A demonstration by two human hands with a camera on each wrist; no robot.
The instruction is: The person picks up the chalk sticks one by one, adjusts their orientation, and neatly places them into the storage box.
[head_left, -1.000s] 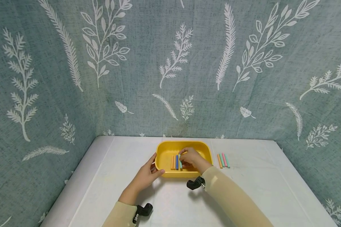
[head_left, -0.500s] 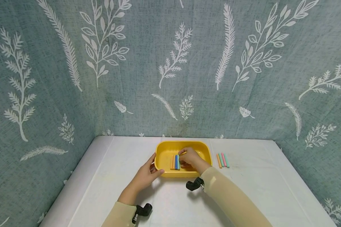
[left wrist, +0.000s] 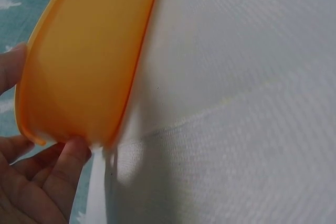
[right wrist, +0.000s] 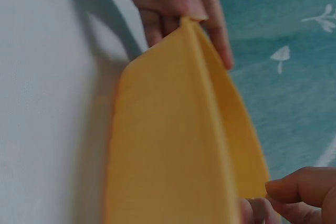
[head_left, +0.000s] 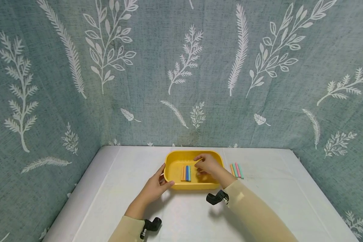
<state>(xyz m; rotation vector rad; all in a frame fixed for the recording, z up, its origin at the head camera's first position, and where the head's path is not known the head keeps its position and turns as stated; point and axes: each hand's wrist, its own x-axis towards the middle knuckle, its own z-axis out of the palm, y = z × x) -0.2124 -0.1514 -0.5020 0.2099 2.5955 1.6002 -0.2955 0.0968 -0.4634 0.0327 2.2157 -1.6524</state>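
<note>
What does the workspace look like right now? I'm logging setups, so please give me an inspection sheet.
Surface: white table, cloth-covered.
Job's things: yellow tray holds a row of chalk sticks, orange and blue; four more sticks lie on the table right of the tray.
Clutter: nothing seen.
Hands: left hand grips the tray's near-left corner; right hand is over the tray, fingers curled on a yellow stick.
Cables: nothing seen; black wrist mounts on both sleeves.
Surroundings: teal leaf-print fabric walls.

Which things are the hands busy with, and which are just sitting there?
Busy with:
yellow tray, left hand holding its rim
sticks in the tray
right hand over the tray

Just sitting there:
sticks on the table
leaf-print cloth
</note>
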